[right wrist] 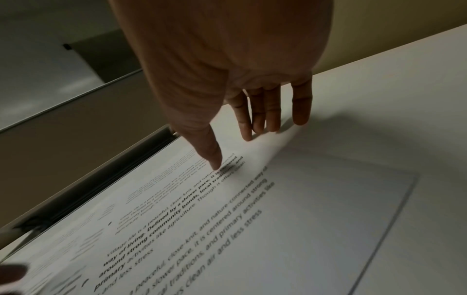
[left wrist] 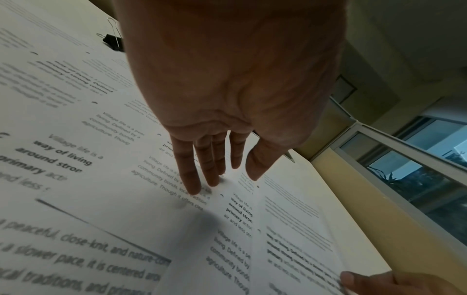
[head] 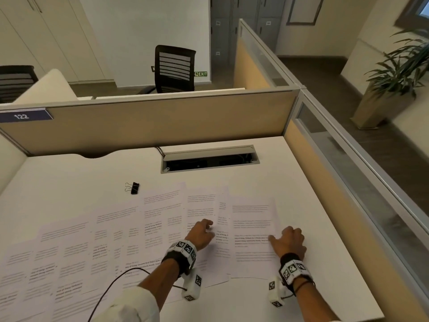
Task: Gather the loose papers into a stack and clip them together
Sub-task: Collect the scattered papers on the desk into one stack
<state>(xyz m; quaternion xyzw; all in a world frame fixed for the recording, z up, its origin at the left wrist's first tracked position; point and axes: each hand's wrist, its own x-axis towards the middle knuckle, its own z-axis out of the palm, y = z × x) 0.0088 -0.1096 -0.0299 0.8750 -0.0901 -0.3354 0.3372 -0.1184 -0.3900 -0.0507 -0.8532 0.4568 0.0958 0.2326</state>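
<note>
Several printed sheets (head: 111, 238) lie spread and overlapping across the white desk (head: 308, 287). A black binder clip (head: 133, 188) sits on the desk just beyond them, also seen in the left wrist view (left wrist: 113, 42). My left hand (head: 206, 226) reaches over the middle sheets, and its straight fingertips (left wrist: 194, 189) press on the paper. My right hand (head: 278, 235) is on the rightmost sheet (head: 250, 228). Its thumb tip (right wrist: 215, 163) presses the page, and its straight fingers (right wrist: 265, 123) touch the sheet's right edge, which curls up slightly.
An open cable tray (head: 209, 159) is set into the desk behind the papers. A beige partition (head: 151, 122) closes the back, and a glass-topped one (head: 348, 187) runs along the right. A black cable (head: 109, 289) trails over the near papers.
</note>
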